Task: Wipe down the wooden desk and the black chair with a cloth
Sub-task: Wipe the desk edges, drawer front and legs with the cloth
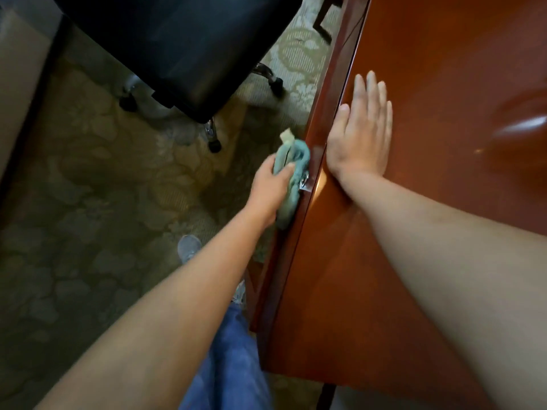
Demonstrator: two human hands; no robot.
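Patterned carpet (88, 179) room; left hand (270, 184) grips the cloth (291, 170) on the desk (429, 54) edge, right hand (362, 131) flat on top. Chair (165, 45) probably still left.

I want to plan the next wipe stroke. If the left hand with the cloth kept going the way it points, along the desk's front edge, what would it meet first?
Probably nothing soon: the left hand presses the cloth to the desk front, which runs on bare ahead. The chair sits off to the side, though depth is unclear.
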